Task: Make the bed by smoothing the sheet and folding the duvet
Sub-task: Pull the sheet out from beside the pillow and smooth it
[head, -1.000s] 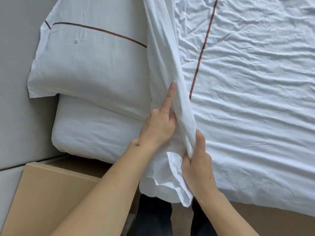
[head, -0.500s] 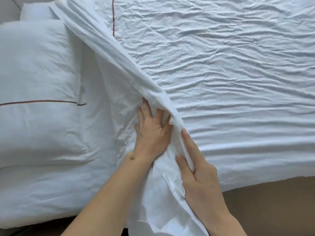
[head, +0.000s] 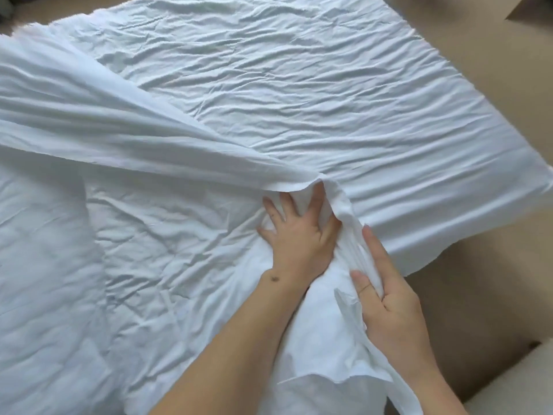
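Note:
A wrinkled white sheet (head: 299,94) covers the bed in the upper and right part of the view. A raised fold of white cloth (head: 119,130) runs from the left edge down to my hands. Below it lies the crumpled white duvet (head: 143,250). My left hand (head: 299,235) is flat with fingers spread, its fingertips under the lifted cloth edge. My right hand (head: 386,298) pinches a gathered strip of the same cloth between thumb and fingers near the bed's near edge.
Beige floor (head: 478,280) shows along the right side of the bed. A pale block (head: 514,384) sits at the bottom right corner. A brown edge (head: 535,7) shows at the top right.
The view has swung to the right, away from the pillows. My left hand has spread flat further under the cloth; my right hand keeps its pinch on the gathered edge.

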Demonstrator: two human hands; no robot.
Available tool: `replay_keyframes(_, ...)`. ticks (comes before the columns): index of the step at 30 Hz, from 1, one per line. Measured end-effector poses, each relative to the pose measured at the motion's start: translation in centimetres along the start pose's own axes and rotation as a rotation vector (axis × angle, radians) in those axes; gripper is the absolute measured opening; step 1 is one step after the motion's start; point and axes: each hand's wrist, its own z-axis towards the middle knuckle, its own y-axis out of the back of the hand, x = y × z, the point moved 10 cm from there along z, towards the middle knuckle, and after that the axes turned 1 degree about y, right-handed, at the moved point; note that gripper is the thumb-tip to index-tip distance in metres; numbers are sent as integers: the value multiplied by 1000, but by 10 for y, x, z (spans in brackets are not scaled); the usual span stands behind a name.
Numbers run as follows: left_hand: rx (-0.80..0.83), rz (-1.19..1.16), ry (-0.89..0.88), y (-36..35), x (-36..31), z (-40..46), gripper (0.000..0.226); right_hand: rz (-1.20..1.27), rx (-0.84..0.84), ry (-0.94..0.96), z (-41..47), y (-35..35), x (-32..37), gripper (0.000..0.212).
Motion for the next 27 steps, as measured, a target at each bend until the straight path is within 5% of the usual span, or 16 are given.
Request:
replay_keyframes(7,200,259,30,-140,51,-23,61,-623,208,-184,82,17,-174,81)
replay_keyframes(11,98,336,24,-140,110,-98,63,-669,268,-29,81,-15,-169,77)
replay_keyframes(19,22,384,402,-89,234,-188,80,-796,499,413,34,-120,-126,76)
replay_keyframes(24,0,462,394,-78,268,-206,120,-1076,812,595,9,-187,-151,121)
replay_keyframes(27,55,557,281,-88,278,-199,137,-1197,822,676,18,-192,-166,138)
